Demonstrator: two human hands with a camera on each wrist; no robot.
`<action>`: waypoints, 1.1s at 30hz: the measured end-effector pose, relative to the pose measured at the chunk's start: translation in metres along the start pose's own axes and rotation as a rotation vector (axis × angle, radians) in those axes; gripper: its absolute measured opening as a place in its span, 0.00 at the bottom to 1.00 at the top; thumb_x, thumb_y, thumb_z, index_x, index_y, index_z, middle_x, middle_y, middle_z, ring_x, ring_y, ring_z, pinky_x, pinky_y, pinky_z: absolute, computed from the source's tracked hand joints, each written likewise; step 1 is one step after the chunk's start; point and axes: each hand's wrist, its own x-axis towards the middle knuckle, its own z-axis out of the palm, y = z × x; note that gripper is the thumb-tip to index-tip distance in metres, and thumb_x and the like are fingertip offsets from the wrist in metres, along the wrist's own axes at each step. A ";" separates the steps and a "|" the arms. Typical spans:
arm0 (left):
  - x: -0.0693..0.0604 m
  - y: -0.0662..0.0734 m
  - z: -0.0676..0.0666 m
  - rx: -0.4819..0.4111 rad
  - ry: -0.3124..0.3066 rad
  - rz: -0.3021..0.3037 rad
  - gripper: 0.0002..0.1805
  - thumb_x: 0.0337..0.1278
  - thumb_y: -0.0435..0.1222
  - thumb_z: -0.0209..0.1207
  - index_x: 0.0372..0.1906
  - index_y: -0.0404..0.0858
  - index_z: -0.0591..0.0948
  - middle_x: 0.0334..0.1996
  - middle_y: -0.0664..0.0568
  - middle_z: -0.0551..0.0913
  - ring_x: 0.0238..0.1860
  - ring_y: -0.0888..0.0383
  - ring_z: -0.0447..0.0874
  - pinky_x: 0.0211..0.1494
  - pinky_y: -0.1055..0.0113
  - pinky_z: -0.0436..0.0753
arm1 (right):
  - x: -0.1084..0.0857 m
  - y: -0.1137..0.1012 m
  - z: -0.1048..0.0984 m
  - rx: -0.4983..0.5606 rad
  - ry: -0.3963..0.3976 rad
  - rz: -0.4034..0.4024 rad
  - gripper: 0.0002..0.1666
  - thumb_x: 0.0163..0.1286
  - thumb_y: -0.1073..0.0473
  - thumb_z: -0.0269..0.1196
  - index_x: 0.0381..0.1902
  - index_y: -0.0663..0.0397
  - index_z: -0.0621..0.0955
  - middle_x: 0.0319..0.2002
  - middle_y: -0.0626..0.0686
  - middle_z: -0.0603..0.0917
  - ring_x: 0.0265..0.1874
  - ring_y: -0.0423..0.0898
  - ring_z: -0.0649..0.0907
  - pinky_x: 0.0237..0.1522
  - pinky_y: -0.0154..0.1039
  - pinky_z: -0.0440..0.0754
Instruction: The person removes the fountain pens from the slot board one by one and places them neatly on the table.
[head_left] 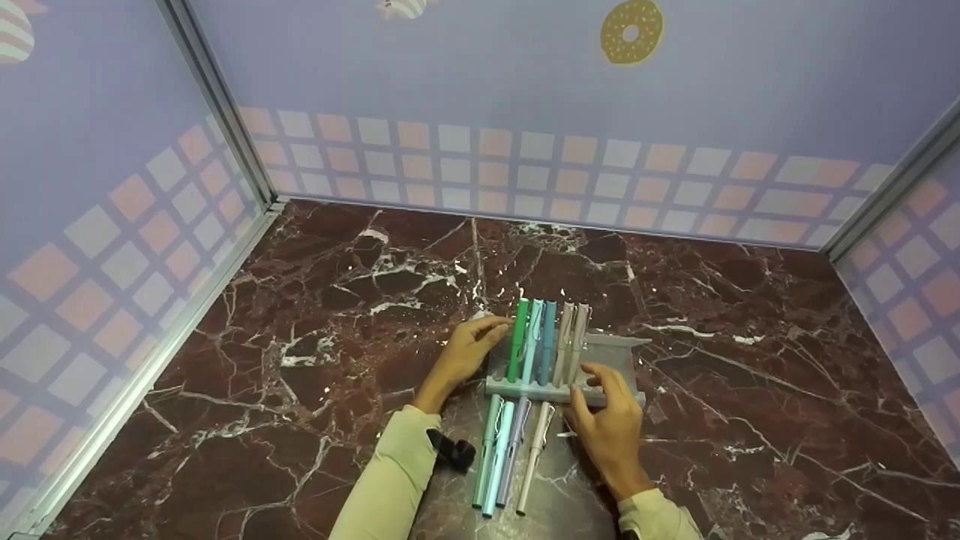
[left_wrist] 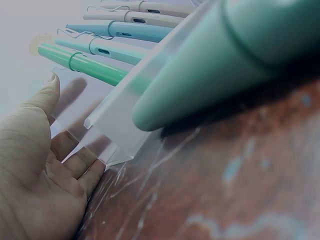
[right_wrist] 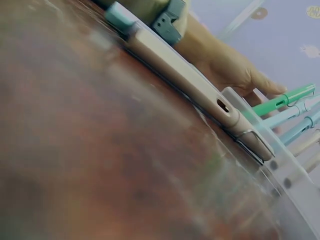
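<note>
A clear plastic pen stand (head_left: pixel 611 360) holds several pens side by side: a green pen (head_left: pixel 518 341), a light turquoise pen (head_left: pixel 532 343), a blue pen (head_left: pixel 548 345) and beige ones at the right. My left hand (head_left: pixel 465 356) is at the stand's left edge; in the left wrist view its fingers show through the clear plastic, with the thumb raised near the green pen. My right hand (head_left: pixel 611 424) has loosely bent fingers at the stand's front right, beside the last beige pen (head_left: pixel 578 345). The right wrist view does not show that hand.
In front of the stand lie a sage green pen (head_left: pixel 487 454), a pale blue pen (head_left: pixel 499 461), a purple pen (head_left: pixel 514 454) and a beige pen (head_left: pixel 534 459). Patterned panels (head_left: pixel 525 172) border the marbled tabletop (head_left: pixel 300 450) at the back and sides.
</note>
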 end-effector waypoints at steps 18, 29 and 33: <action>0.002 -0.008 -0.001 -0.011 -0.004 -0.026 0.17 0.74 0.39 0.55 0.56 0.34 0.83 0.52 0.42 0.86 0.53 0.49 0.83 0.62 0.55 0.78 | 0.007 0.002 0.007 -0.093 -0.224 0.172 0.18 0.63 0.63 0.71 0.49 0.63 0.83 0.36 0.55 0.90 0.36 0.56 0.86 0.44 0.49 0.71; 0.001 -0.007 -0.001 -0.007 -0.013 0.007 0.17 0.74 0.34 0.53 0.57 0.26 0.81 0.54 0.34 0.84 0.56 0.40 0.80 0.63 0.48 0.77 | 0.009 0.003 0.005 -0.038 -0.189 0.169 0.11 0.61 0.67 0.71 0.42 0.60 0.84 0.33 0.53 0.90 0.28 0.50 0.86 0.41 0.48 0.77; -0.004 0.015 -0.003 -0.020 -0.020 0.002 0.16 0.74 0.32 0.53 0.56 0.23 0.80 0.52 0.31 0.83 0.55 0.38 0.81 0.63 0.48 0.77 | 0.010 0.004 0.005 -0.025 -0.176 0.163 0.06 0.63 0.70 0.68 0.37 0.58 0.83 0.32 0.54 0.90 0.29 0.52 0.88 0.37 0.52 0.83</action>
